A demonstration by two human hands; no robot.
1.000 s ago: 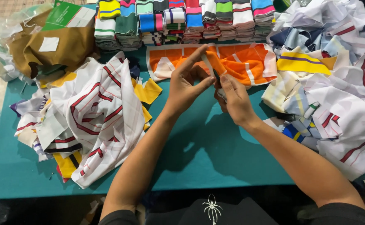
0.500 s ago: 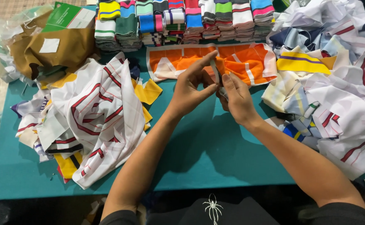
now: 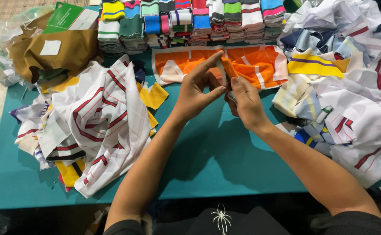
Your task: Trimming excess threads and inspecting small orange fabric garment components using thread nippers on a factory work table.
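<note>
Bright, even overhead light fills the frame, keeping colours saturated on the teal table (image 3: 225, 161). Soft shadows of both forearms fall toward the lower centre, beneath the left hand (image 3: 194, 93) and right hand (image 3: 244, 102). The lower edge drops into darkness. Focus is sharp at centre; the upper left corner looks washed out and slightly soft. Mild wide-angle bending shows along the table's edges. No glare is visible.
</note>
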